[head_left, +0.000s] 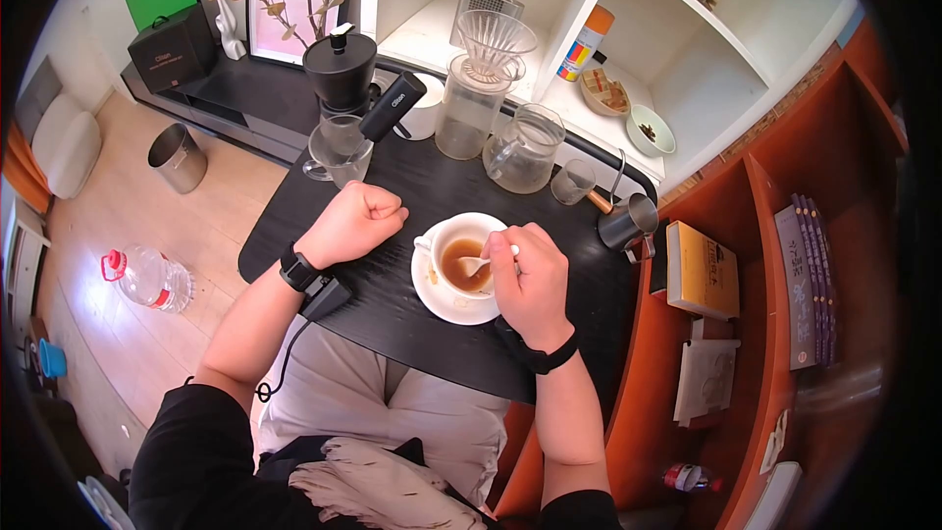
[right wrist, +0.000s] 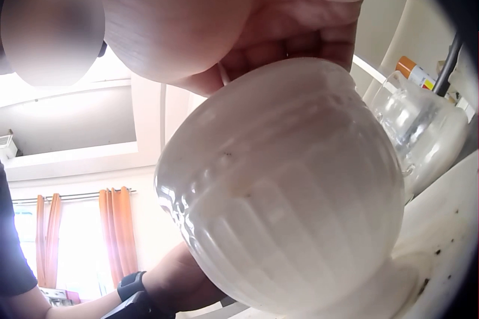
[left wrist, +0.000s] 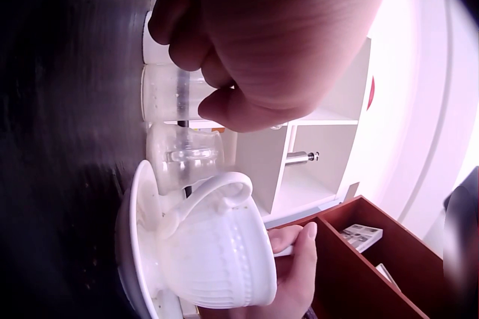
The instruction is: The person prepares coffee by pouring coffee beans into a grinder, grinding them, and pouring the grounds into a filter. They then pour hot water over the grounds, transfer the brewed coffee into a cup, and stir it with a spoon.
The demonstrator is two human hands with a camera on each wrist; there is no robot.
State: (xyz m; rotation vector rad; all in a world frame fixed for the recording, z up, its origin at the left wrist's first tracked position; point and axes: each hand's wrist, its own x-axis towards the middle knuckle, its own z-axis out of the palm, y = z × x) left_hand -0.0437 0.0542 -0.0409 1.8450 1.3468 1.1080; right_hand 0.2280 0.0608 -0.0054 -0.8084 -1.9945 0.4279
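Observation:
A white cup of brown liquid stands on a white saucer, its handle turned toward the left hand. My right hand pinches the handle of a white spoon at the cup's right rim, and the spoon's bowl dips into the liquid. Brown drops mark the saucer. To the left of the cup, my left hand is held in a fist near the black table, with nothing seen in it.
Behind the cup stand a glass server, a taller carafe with a ribbed dripper, a small glass and a metal pitcher. A glass mug and a black grinder stand back left. Wooden shelves border the right.

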